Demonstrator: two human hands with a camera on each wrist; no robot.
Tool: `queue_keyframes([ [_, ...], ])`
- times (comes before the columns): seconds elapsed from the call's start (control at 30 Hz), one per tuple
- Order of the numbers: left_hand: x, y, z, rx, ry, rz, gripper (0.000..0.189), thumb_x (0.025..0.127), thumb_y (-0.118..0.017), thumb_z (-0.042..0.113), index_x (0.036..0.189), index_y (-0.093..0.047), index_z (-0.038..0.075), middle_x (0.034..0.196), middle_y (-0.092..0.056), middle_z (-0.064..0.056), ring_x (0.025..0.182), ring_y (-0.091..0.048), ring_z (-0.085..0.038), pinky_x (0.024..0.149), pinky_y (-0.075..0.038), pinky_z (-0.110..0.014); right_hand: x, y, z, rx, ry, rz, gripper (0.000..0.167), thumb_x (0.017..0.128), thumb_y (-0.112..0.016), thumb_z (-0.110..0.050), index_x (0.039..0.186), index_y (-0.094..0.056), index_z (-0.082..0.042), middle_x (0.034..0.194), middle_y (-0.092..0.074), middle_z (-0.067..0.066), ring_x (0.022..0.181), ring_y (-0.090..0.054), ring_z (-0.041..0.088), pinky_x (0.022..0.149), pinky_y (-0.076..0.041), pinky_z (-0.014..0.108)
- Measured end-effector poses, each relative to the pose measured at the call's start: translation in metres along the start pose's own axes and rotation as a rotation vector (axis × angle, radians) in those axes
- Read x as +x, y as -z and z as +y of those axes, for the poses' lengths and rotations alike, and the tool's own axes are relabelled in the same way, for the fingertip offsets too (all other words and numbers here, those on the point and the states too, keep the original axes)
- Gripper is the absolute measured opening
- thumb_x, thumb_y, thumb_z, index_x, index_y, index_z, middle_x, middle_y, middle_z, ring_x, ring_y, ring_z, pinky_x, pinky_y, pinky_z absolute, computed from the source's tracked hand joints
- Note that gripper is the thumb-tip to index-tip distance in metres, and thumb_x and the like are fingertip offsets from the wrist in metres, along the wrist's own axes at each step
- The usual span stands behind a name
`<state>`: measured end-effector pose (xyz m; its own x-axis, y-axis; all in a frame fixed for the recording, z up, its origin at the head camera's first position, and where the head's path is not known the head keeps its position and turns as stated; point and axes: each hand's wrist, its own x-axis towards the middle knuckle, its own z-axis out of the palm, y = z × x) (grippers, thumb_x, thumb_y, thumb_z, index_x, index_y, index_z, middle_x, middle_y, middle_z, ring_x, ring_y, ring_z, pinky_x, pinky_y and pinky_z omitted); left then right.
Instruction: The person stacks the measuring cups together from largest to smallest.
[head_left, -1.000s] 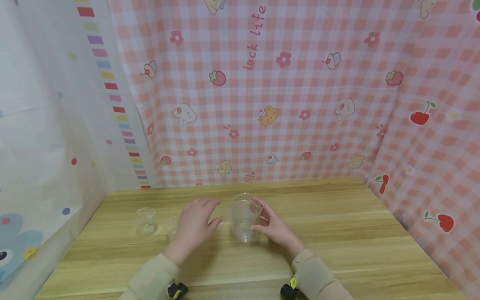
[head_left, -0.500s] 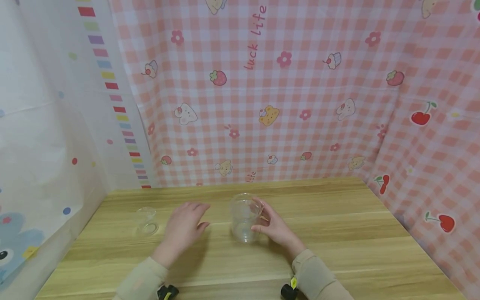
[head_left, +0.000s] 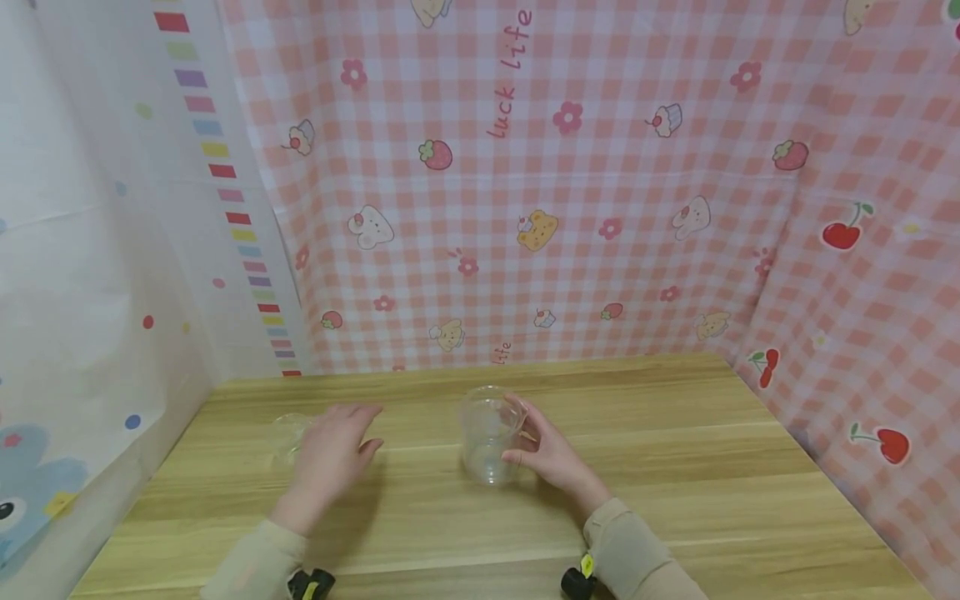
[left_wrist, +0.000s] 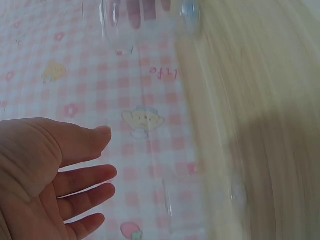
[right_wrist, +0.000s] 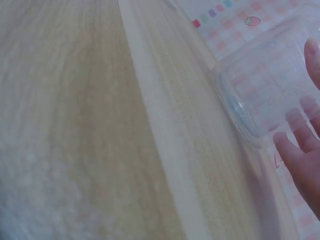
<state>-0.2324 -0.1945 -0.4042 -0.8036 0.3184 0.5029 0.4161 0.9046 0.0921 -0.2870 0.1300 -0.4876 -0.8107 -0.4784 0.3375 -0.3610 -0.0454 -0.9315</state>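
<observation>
A clear plastic cup (head_left: 487,446) stands upright mid-table. My right hand (head_left: 551,454) grips it from the right, fingers behind and thumb in front; the right wrist view shows the fingers (right_wrist: 295,135) against the wall of that cup (right_wrist: 260,85). My left hand (head_left: 330,454) hovers over the table at the left with nothing in it. In the left wrist view its thumb and fingers (left_wrist: 87,180) are loosely bent and apart. Behind it, a smaller clear cup (head_left: 283,435) is partly hidden. A faint clear cup (left_wrist: 237,195) also shows low in the left wrist view.
The wooden table (head_left: 675,483) carries the cups. A pink checked cloth (head_left: 570,183) hangs behind and at the right, and a white printed sheet (head_left: 97,275) hangs at the left.
My left hand has moved left, away from the gripped cup, and now overlaps the small cup at the left. Another small cup beside it has gone from sight. My right hand stays still.
</observation>
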Motion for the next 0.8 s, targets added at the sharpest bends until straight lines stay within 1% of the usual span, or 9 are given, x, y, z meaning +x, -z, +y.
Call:
queue_keyframes([
  [0.13, -0.002, 0.005, -0.011, 0.012, 0.032, -0.01, 0.044, 0.078, -0.084, 0.009, 0.117, -0.067, -0.001, 0.108, -0.069, -0.019, 0.102, -0.063, -0.04, 0.088, -0.051, -0.055, 0.0, 0.0, 0.001, -0.002, 0.003, -0.003, 0.087, 0.083, -0.076, -0.002, 0.155, -0.025, -0.005, 0.153, -0.034, 0.025, 0.14, -0.033, 0.04, 0.109, -0.039, 0.038],
  [0.27, -0.004, 0.01, -0.022, 0.02, 0.063, -0.015, 0.043, 0.078, -0.083, 0.009, 0.116, -0.067, -0.001, 0.107, -0.069, -0.021, 0.1, -0.063, -0.042, 0.087, -0.051, -0.056, 0.0, 0.0, 0.001, -0.008, -0.013, 0.001, 0.088, 0.083, -0.076, -0.002, 0.155, -0.026, -0.007, 0.154, -0.034, 0.024, 0.141, -0.033, 0.039, 0.109, -0.039, 0.038],
  [0.53, -0.005, 0.018, -0.043, 0.018, 0.1, -0.026, 0.044, 0.08, -0.082, 0.011, 0.119, -0.066, -0.001, 0.112, -0.068, -0.023, 0.101, -0.062, -0.046, 0.083, -0.05, -0.061, 0.0, 0.0, -0.001, -0.021, -0.027, 0.006, 0.087, 0.083, -0.075, 0.0, 0.155, -0.026, -0.007, 0.154, -0.034, 0.024, 0.141, -0.033, 0.039, 0.109, -0.038, 0.041],
  [0.8, -0.005, 0.024, -0.059, 0.004, 0.156, -0.085, 0.052, 0.081, -0.081, 0.02, 0.123, -0.062, -0.004, 0.119, -0.063, -0.028, 0.107, -0.058, -0.049, 0.089, -0.045, -0.064, 0.001, 0.0, -0.001, -0.039, -0.017, 0.004, 0.086, 0.084, -0.075, -0.001, 0.155, -0.025, -0.005, 0.153, -0.033, 0.026, 0.14, -0.033, 0.042, 0.109, -0.038, 0.042],
])
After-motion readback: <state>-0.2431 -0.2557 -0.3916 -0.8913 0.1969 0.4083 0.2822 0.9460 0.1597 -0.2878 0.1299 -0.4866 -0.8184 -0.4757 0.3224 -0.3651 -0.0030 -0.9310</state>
